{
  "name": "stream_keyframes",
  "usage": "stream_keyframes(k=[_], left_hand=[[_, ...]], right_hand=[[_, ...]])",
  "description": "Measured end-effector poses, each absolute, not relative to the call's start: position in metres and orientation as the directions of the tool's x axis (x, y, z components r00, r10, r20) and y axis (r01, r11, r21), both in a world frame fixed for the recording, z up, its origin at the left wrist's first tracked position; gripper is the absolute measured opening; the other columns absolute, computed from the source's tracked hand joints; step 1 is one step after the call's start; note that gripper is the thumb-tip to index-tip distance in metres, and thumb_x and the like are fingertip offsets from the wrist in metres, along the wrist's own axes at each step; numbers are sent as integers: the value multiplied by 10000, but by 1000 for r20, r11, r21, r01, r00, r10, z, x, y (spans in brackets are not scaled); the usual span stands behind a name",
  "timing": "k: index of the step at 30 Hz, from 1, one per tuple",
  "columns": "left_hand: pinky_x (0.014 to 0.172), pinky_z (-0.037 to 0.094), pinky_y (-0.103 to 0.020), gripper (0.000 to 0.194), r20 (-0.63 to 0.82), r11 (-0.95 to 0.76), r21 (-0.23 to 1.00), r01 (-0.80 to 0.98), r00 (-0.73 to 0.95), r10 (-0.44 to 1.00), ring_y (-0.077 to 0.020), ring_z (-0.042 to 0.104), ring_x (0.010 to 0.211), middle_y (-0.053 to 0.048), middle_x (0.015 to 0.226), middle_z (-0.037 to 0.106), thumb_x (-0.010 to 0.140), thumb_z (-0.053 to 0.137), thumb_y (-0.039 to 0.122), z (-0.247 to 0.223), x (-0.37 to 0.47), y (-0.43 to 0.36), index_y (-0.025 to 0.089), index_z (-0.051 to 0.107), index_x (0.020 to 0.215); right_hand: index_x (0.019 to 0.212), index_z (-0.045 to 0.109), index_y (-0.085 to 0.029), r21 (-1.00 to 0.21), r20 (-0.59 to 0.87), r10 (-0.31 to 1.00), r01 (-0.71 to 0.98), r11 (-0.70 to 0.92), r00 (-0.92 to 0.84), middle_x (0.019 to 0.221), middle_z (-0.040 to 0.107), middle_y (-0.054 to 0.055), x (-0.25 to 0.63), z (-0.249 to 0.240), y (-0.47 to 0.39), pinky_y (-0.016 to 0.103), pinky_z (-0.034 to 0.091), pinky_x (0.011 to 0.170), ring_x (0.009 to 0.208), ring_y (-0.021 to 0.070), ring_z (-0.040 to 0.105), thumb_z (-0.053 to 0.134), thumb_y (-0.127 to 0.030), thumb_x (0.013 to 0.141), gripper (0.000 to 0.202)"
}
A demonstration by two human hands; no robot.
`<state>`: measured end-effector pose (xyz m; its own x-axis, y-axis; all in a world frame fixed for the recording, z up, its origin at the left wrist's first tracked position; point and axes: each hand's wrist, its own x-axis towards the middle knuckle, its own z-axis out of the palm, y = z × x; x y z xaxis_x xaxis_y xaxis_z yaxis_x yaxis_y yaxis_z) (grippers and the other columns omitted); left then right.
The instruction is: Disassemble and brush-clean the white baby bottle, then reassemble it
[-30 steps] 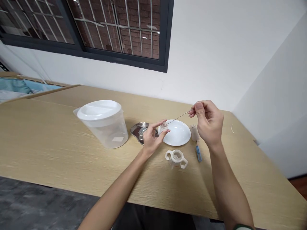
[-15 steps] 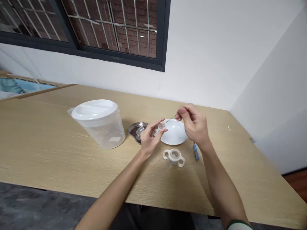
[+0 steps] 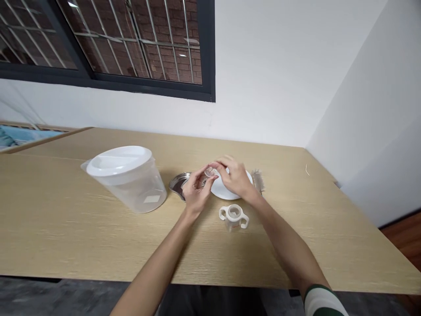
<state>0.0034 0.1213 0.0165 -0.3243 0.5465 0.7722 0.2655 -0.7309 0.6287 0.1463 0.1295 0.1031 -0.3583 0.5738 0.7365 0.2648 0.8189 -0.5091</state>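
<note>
My left hand [image 3: 196, 189] grips a small clear round piece [image 3: 209, 172] between thumb and fingertips. Right beside it, my right hand [image 3: 233, 175] is closed, its fingertips at the rim of that piece; a short bit of thin wire shows over it. Behind and below my hands lies a white bowl [image 3: 222, 190], partly covered. A metal kidney-shaped tray [image 3: 177, 183] sits to the left, partly behind my left hand. Nearer the front stands a small clear cup with two cream handles [image 3: 234, 216].
On the left stands a large translucent pitcher with a white lid [image 3: 131, 177]. A bristly brush [image 3: 258, 181] lies right of the bowl. A thin white strip [image 3: 307, 170] is on the wooden table [image 3: 98, 245] farther right. Walls and a barred window rise behind.
My right hand has moved left and down to meet the small clear piece, and less wire shows. The brush by the bowl has come into sight. The camera view has shifted slightly.
</note>
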Motion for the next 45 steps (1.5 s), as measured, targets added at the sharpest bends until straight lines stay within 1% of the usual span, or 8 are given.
stream_keyframes(k=[5, 10, 12, 16, 22, 36, 41, 45], left_hand=[[941, 625, -384, 413, 814, -744, 580, 332, -186, 551, -225, 714, 1092, -133, 1206, 716, 822, 761, 324, 8, -2, 130, 161, 642, 1183], [914, 627, -378, 371, 768, -695, 640, 327, -241, 593, -227, 714, 1088, -143, 1183, 724, 815, 761, 359, 1, -4, 137, 153, 657, 1106], [926, 621, -377, 386, 748, -693, 663, 283, -275, 603, -224, 712, 1090, -148, 1189, 720, 803, 773, 361, 2, -5, 138, 157, 654, 1108], [989, 593, -397, 395, 759, -729, 645, 229, -301, 577, -223, 681, 1163, -148, 1228, 702, 802, 778, 329, 6, -5, 136, 166, 630, 1130], [960, 606, -391, 363, 792, -762, 606, 227, -254, 555, -231, 682, 1163, -154, 1215, 702, 804, 777, 326, 5, -2, 133, 161, 627, 1092], [958, 617, -400, 380, 800, -767, 596, 239, -264, 539, -231, 689, 1150, -144, 1202, 707, 808, 778, 346, 11, 3, 126, 167, 623, 1105], [976, 617, -398, 385, 818, -790, 571, 222, -228, 528, -226, 695, 1138, -125, 1205, 711, 802, 785, 314, 11, 7, 122, 185, 636, 1133], [971, 627, -392, 406, 815, -782, 572, 246, -280, 508, -220, 701, 1120, -113, 1198, 714, 806, 781, 335, 9, 7, 122, 190, 644, 1159]], right_hand=[[844, 641, -195, -601, 742, 646, 251, 759, -179, 805, 684, 28, 176, 123, 133, 269, 513, 727, 764, 142, 652, 519, -432, 989, 303], [887, 548, -202, -623, 779, 605, 102, 775, 164, 765, 663, -6, 218, 151, 129, 276, 574, 686, 682, 123, 666, 537, -544, 966, 351], [887, 540, -198, -618, 782, 594, 112, 778, 191, 759, 663, -6, 225, 158, 126, 280, 585, 678, 668, 122, 669, 550, -556, 957, 366], [879, 553, -190, -629, 777, 621, 101, 771, 103, 747, 663, -3, 217, 155, 119, 286, 595, 668, 664, 127, 675, 561, -558, 950, 375], [878, 576, -188, -616, 785, 619, 100, 781, 4, 769, 677, 6, 191, 144, 115, 284, 586, 687, 689, 127, 681, 535, -515, 977, 344], [889, 579, -214, -564, 804, 589, 209, 799, -82, 816, 675, 7, 183, 137, 111, 275, 557, 711, 729, 129, 677, 491, -477, 1004, 301], [883, 583, -214, -611, 736, 627, 151, 777, -255, 808, 663, 10, 162, 118, 118, 271, 531, 733, 747, 134, 665, 476, -455, 1008, 292], [831, 611, -212, -585, 684, 630, 240, 775, -367, 821, 672, 29, 149, 102, 127, 278, 493, 742, 787, 153, 635, 469, -440, 1000, 318]])
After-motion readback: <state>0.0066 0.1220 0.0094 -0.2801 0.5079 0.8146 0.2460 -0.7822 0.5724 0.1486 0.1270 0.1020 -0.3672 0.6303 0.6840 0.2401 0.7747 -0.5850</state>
